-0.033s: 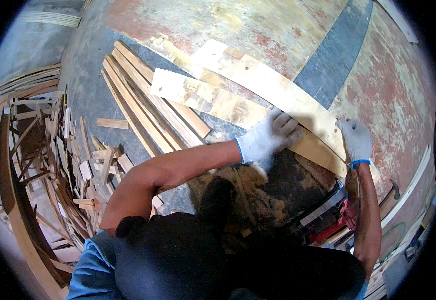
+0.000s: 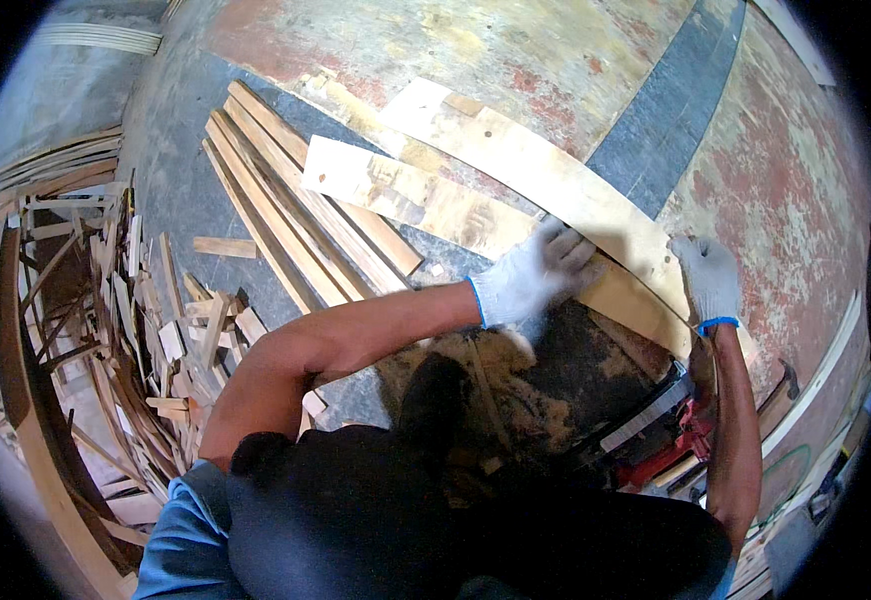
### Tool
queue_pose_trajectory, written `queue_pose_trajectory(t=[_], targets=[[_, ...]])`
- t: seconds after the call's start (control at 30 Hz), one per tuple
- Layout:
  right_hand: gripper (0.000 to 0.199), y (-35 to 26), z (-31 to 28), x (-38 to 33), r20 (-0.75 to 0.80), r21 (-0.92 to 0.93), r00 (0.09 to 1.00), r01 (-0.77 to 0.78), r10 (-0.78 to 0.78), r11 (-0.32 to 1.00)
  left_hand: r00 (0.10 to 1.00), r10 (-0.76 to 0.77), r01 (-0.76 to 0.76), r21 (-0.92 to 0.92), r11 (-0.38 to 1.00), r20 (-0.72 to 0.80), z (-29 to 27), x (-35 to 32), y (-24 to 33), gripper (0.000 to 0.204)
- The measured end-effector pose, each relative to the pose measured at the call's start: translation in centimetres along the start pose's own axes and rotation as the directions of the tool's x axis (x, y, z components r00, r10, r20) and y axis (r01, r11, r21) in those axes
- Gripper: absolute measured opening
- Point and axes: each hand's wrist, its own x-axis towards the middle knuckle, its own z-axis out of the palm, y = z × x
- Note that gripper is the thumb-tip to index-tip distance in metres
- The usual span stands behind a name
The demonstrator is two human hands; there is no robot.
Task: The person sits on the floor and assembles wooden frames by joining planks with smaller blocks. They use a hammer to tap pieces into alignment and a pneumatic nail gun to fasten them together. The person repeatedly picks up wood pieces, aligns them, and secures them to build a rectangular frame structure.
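Note:
Two long, pale plywood strips lie side by side on the floor. My left hand, in a white knit glove with a blue cuff, rests on the near strip, its fingers stretched toward the seam. Blur softens its fingertips. At the right end of the far strip, my right hand, gloved the same way, has its fingers curled over the strip's outer edge. The thumb and the underside of that grip are hidden.
Several long wood battens lie left of the strips. Offcuts are heaped farther left. A red tool and a hammer lie by my right forearm. Dark sawdust-covered floor shows in front of me.

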Motion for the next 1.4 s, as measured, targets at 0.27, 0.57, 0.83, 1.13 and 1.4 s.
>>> queue_pose_trajectory(t=[0.27, 0.57, 0.83, 1.13, 1.4], targets=[[0.049, -2.7, -0.4, -1.3, 0.102, 0.095, 0.994, -0.058, 0.049, 0.994, 0.979, -0.061, 0.073, -0.054, 0.996, 0.197, -2.7, 0.1, 1.6, 0.078], [0.025, -5.4, 0.7, -5.0, 0.035, 0.075, 0.951, 0.305, -0.308, 0.949, 0.809, -0.507, 0.581, -0.542, 0.607, 0.298, -3.1, -2.3, 6.0, 0.062], [0.022, -5.1, 2.7, -11.7, 0.044, 0.004, 0.678, 0.734, -0.734, 0.679, 0.681, -0.362, 0.15, -0.605, -0.782, 0.636, 0.0, -5.4, 3.6, 0.044], [0.037, 1.2, 1.7, -10.0, -0.104, -0.28, 0.878, 0.425, -0.468, 0.861, 0.464, -0.466, 0.471, -0.655, -0.591, 0.754, -0.3, -5.3, 2.6, 0.044], [0.032, 0.3, 1.1, -9.7, -0.141, -0.227, 0.922, 0.324, -0.36, 0.918, 0.463, -0.529, 0.184, -0.661, -0.728, 0.711, 0.3, -4.2, 4.9, 0.04]])
